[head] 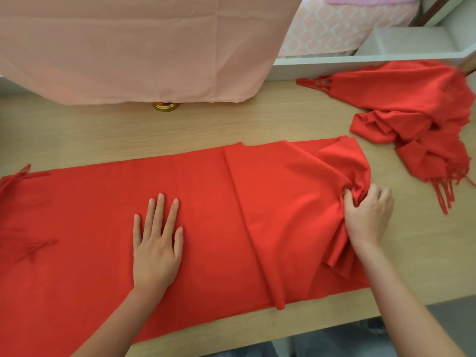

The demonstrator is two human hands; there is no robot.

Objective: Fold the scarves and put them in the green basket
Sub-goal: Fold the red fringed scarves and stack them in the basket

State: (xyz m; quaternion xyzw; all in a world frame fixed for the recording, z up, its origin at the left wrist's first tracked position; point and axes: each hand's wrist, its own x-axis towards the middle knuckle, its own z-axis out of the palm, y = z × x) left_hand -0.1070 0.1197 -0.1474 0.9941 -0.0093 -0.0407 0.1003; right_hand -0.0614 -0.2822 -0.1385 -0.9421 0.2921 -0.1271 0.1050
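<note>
Seen from the head, a red scarf [206,215] lies spread lengthwise on the wooden table [103,130], reaching the table's near edge. The left hand [157,240] rests flat on the middle of this scarf, fingers straight and slightly spread, holding nothing. The right hand [365,217] is at the scarf's right end, fingers curled round a bunched fold of its cloth, which is creased there. Beyond that right end, apart from it, a second red scarf [425,117] lies crumpled with its fringe trailing. Behind the spread scarf a pink cloth [128,47] hangs down to the table, and a gold round thing [166,105] shows under its hem. Further behind, to the right, are a white ledge [386,57] and a bed [334,24].
</note>
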